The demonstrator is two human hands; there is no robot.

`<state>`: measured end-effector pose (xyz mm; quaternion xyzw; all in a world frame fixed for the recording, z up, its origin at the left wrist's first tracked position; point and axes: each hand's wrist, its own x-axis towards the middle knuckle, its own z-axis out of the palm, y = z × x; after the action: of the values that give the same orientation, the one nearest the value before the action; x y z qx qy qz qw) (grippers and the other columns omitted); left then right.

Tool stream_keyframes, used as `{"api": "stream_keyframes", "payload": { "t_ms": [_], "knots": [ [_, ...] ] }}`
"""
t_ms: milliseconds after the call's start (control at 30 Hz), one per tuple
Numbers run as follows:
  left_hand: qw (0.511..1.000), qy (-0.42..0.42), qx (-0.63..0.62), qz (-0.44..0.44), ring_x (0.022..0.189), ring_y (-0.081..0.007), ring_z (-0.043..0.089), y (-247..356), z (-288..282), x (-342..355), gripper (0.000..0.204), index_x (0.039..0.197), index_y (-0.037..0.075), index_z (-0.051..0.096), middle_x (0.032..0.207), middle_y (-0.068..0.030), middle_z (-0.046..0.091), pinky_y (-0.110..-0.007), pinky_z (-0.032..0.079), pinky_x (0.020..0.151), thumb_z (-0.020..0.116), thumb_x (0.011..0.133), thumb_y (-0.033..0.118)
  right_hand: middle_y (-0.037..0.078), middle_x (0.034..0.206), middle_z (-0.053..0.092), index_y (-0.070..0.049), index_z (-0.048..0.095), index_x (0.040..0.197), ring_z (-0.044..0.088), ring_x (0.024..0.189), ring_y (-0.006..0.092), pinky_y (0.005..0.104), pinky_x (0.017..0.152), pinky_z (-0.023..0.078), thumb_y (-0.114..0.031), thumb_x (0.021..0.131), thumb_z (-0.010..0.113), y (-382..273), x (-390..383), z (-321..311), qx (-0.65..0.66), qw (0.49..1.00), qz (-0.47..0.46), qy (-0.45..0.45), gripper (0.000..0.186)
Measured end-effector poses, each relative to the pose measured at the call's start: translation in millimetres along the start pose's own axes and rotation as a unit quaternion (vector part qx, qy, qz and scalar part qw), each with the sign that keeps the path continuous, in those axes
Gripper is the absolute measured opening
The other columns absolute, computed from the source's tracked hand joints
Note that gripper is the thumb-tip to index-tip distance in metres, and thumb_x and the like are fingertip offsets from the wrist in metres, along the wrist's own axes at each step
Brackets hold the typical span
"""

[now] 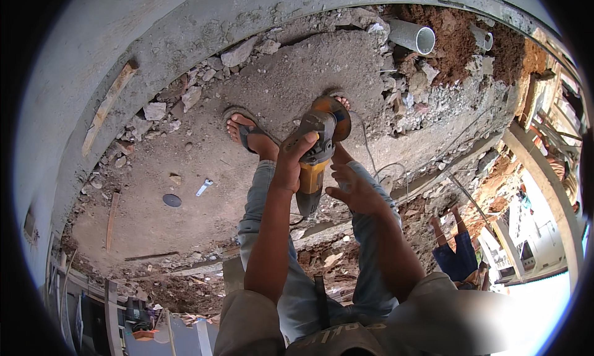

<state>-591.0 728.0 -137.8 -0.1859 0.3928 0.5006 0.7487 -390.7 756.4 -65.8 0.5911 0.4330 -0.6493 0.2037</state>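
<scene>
My left hand is wrapped round a yellow and grey angle grinder, its thumb lying on the upper body near the head. The tool is held above my lap with its round guard and disc pointing away from me. My right hand hovers just to the right of the grinder, fingers spread, holding nothing. On the ground to the left lie a loose dark disc and a small silver spanner. A dark cord leaves the grinder's rear end.
Broken stones line the foot of the curved wall. A wooden strip leans there. Two pale pipes jut from red soil at the far right. A cable trails over the ground. Another person's legs show at right.
</scene>
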Motion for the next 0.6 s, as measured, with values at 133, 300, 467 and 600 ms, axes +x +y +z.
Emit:
{"api": "stream_keyframes", "payload": {
  "t_ms": [133,300,467,600],
  "knots": [
    [0.999,0.037,0.016,0.027,0.092,-0.0163,0.069,-4.2,8.9,-2.1,0.047,0.121,0.0,0.062,0.105,-0.009,0.069,-0.032,0.057,0.083,0.072,0.09,0.034,0.022,0.127,0.063,0.006,0.05,0.136,0.06,0.121,0.0278,0.0379,0.101,0.046,-0.043,0.102,0.056,-54.2,67.0,-73.5,0.019,0.959,-0.117,0.258,0.06],
    [0.999,0.033,-0.004,0.039,0.09,-0.0173,0.071,-12.6,5.9,-0.9,0.049,0.12,-0.001,0.062,0.102,-0.0095,0.07,-0.033,0.057,0.082,0.072,0.09,0.037,0.021,0.112,0.068,0.002,0.06,0.127,0.067,0.105,0.0298,0.0399,0.091,0.05,-0.056,0.095,0.058,-158.6,129.8,-72.2,-0.096,0.995,0.017,-0.021,0.067],
    [0.996,0.027,-0.07,0.051,0.088,-0.0181,0.072,-9.3,-4.6,-0.5,0.048,0.118,-0.001,0.062,0.099,-0.0099,0.071,-0.033,0.058,0.08,0.069,0.091,0.038,0.016,0.088,0.073,-0.001,0.068,0.112,0.071,0.08,0.028,0.0385,0.077,0.053,-0.042,0.097,0.058,-146.3,133.5,-23.6,-0.115,0.99,-0.063,0.046,0.045],
    [0.994,0.031,-0.085,0.056,0.089,-0.0171,0.071,-5.5,-8.0,-1.5,0.047,0.117,-0.002,0.062,0.099,-0.009,0.07,-0.031,0.058,0.078,0.073,0.089,0.035,0.012,0.091,0.073,0.003,0.067,0.114,0.072,0.08,0.0189,0.0306,0.065,0.057,-0.033,0.099,0.057,-132.5,115.1,-5.5,-0.045,0.963,-0.2,0.172,0.04]
  ]
}}
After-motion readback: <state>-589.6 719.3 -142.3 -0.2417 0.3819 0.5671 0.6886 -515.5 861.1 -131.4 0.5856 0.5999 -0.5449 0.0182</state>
